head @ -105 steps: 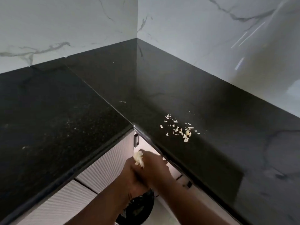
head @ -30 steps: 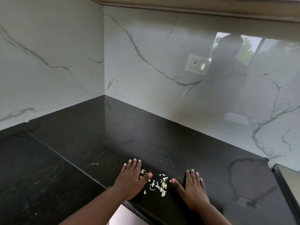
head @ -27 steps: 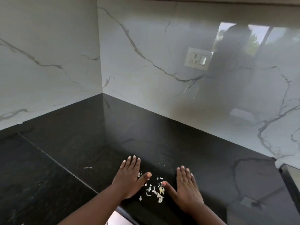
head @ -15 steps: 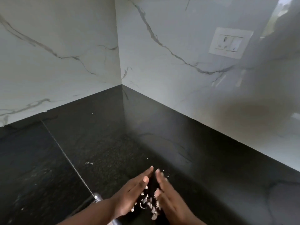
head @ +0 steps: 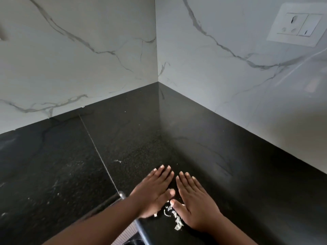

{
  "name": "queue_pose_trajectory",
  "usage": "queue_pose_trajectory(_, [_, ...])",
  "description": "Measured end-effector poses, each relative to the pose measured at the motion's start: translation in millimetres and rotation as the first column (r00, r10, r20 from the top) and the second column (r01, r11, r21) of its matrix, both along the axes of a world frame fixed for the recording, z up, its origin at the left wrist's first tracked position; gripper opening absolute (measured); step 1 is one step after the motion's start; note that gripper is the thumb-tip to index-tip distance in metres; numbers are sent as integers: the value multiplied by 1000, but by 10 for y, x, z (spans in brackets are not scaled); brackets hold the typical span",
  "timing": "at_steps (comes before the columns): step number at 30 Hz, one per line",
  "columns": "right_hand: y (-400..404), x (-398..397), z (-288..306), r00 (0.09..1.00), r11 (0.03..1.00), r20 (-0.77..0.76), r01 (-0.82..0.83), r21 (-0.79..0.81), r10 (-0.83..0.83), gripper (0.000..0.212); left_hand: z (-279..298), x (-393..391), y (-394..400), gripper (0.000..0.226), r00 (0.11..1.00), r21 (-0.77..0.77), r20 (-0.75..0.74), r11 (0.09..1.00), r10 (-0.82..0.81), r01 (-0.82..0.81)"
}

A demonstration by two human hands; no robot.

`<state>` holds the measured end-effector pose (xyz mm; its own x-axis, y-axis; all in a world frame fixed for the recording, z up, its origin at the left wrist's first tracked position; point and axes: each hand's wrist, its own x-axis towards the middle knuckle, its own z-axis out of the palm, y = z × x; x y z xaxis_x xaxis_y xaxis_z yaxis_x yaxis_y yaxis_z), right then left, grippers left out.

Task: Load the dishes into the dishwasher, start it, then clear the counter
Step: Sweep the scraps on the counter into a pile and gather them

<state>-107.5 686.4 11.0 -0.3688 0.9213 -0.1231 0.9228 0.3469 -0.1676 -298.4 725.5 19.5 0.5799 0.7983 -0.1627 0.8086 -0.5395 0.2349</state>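
A small heap of pale food scraps (head: pixel 172 215) lies on the black stone counter (head: pixel 221 165), close to its front edge. My left hand (head: pixel 155 190) and my right hand (head: pixel 193 200) rest flat on the counter on either side of the scraps, palms down, fingers straight and close together, fingertips pointing toward the corner. The thumbs nearly meet above the heap. Neither hand holds anything. Some scraps may be hidden under the palms.
White marble-look walls (head: pixel 79 59) meet in a corner behind the counter. A white socket plate (head: pixel 295 24) sits on the right wall. A seam (head: pixel 99 156) runs across the counter on the left, with a stray crumb (head: pixel 117 161) beside it. Ribbed cabinet fronts (head: pixel 127 234) show below the edge.
My hands have closed in from either side, crowding the scraps into a tighter heap nearer the front edge. The view has moved closer and tilted down.
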Motion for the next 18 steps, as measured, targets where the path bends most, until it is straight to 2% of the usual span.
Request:
queue_pose_trajectory(3, [-81, -99, -38, 1000, 999, 15, -27, -34, 28, 70, 14, -22, -247, 88, 999, -12, 40, 1000, -27, 27])
queue_pose_trajectory(4, [-126, -121, 22, 999, 999, 15, -51, 19, 50, 72, 28, -38, -307, 90, 998, -17, 60, 1000, -23, 24])
queue_pose_trajectory(5, [-143, -108, 27, 998, 987, 8, -69, 142, 68, 73, 31, -60, -356, 92, 997, -16, 78, 1000, -18, 20])
queue_pose_trajectory(7, [-184, -139, 22, 991, 986, 31, -130, 108, 128, 68, -11, -104, -427, 93, 994, 1, 105, 1000, -21, 21])
queue_pose_trajectory(9, [-237, -195, 54, 992, 978, 29, -122, 170, 119, 71, -46, -147, -490, 93, 991, 25, 128, 999, -29, 26])
queue_pose_trajectory(12, [-327, -283, 76, 997, 996, -8, -74, 41, 74, 79, -120, -262, -519, 83, 995, 72, 98, 997, -27, 20])
queue_pose_trajectory(13, [-380, -316, 72, 996, 993, -24, -88, 81, 90, 78, -134, -309, -529, 75, 995, -6, 97, 1000, -19, 19])
queue_pose_trajectory(14, [-424, -367, 74, 997, 999, -80, -23, -32, 21, 77, -191, -332, -532, 69, 997, -30, 67, 999, -37, 39])
queue_pose_trajectory(16, [-463, -390, -27, 999, 999, -33, 21, -34, -22, 75, -301, -371, -551, 67, 997, -14, 57, 998, -55, 56])
queue_pose_trajectory(18, [-518, -458, -135, 997, 997, -45, 64, -42, -66, 88, -340, -406, -569, 68, 995, 16, 52, 996, -88, 87])
